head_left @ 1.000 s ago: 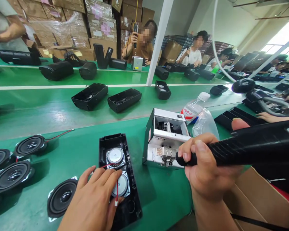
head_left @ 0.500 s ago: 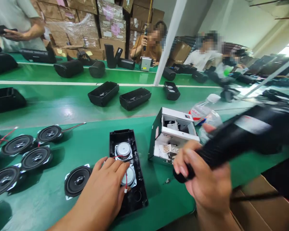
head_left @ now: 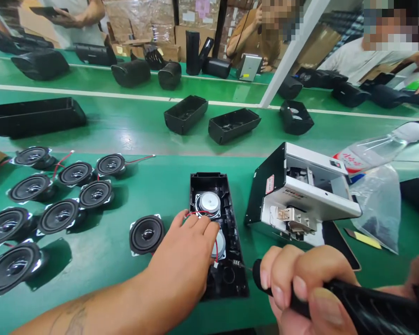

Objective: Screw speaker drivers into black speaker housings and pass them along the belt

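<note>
The spread left hand [head_left: 179, 253] pressed a silver-coned speaker [head_left: 219, 246] seated in a black plastic case [head_left: 209, 176]; the right hand [head_left: 300, 284] gripped a black electric screwdriver [head_left: 366, 302]; round black speakers [head_left: 146, 235] lay unfitted.

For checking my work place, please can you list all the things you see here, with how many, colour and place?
Loose speakers: 9, black with white corners, on the green bench, left of the case
Open speaker case: 1, black, on the bench in front of the person
Speakers in case: 2, silver centres, red wire, inside the case
Empty cases: 4, black, on the middle bench
Small machine: 1, white and black, right of the case
Plastic bottle: 1, clear, red label, behind a plastic bag
Cardboard boxes: many, brown, stacked at the back
Co-workers: 3, beyond the far bench
Left hand: 1, on the lower speaker in the case
Right hand: 1, holding a black electric screwdriver
</note>
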A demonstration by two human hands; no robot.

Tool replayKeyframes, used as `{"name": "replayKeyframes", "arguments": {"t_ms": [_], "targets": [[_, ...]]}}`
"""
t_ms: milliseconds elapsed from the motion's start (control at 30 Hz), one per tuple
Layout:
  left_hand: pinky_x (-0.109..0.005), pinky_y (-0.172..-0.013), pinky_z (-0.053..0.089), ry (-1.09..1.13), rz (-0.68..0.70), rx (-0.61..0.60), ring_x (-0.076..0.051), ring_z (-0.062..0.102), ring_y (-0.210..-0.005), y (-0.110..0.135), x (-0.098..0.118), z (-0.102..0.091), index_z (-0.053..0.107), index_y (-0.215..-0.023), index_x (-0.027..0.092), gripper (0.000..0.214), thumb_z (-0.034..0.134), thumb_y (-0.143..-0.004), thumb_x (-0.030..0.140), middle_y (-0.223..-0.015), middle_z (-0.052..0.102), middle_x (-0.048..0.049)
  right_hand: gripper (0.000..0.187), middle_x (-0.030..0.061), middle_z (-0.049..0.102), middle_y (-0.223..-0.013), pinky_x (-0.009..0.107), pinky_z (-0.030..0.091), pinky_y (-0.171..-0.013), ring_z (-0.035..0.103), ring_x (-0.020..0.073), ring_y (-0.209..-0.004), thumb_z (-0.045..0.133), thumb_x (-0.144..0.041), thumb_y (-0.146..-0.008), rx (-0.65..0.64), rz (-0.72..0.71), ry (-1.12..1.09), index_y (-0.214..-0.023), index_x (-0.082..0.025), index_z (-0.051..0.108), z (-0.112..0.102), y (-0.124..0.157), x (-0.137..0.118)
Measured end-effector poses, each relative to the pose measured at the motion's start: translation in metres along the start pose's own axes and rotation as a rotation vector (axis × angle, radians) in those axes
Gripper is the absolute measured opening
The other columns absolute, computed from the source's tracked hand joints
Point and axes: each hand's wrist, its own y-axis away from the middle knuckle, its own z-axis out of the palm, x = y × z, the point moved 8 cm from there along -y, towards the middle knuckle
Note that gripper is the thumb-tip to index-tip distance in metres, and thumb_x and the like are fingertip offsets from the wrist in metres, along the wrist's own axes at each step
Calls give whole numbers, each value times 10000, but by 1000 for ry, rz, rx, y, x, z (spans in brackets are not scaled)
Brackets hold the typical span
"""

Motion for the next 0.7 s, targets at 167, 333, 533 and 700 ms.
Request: {"name": "replayKeyframes", "arguments": {"t_ms": [167, 333, 533, 700], "targets": [[-713, -1264, 434, 2, 26, 16, -393, 683, -1289, 0, 2, 0, 703, -1316, 141, 449, 614, -886, 52, -1349, 741, -161, 306, -62, 464, -628, 310, 456, -453, 468, 114, -445, 678, -344, -1055, 40, -8, 38, -792, -221, 581, 6, -1, 9], [-710, -1244, 465, -33, 53, 59, -387, 699, -1249, 3, 3, 0, 707, -1300, 144, 440, 631, -876, 51, -1289, 754, -151, 248, -54, 446, -639, 331, 444, -460, 460, 122, -457, 650, -278, -1044, 114, -58, 51, -804, -227, 610, 14, 2, 10], [-678, -1238, 493, -58, 64, 107, -368, 715, -1198, 0, 2, 2, 724, -1272, 148, 447, 663, -837, 66, -1268, 760, -148, 287, -62, 470, -616, 306, 461, -446, 471, 117, -440, 648, -338, -1087, -57, -51, 7, -832, -225, 581, 15, 8, 12], [-712, -1207, 482, -122, 128, 260, -380, 708, -1202, 9, 6, -7, 643, -1474, 165, 625, 708, -856, 98, -1299, 739, -164, 315, -53, 507, -596, 318, 521, -484, 504, 136, -451, 662, -407, -1119, -162, 52, -48, -858, -242, 603, 6, 3, 7]]}}
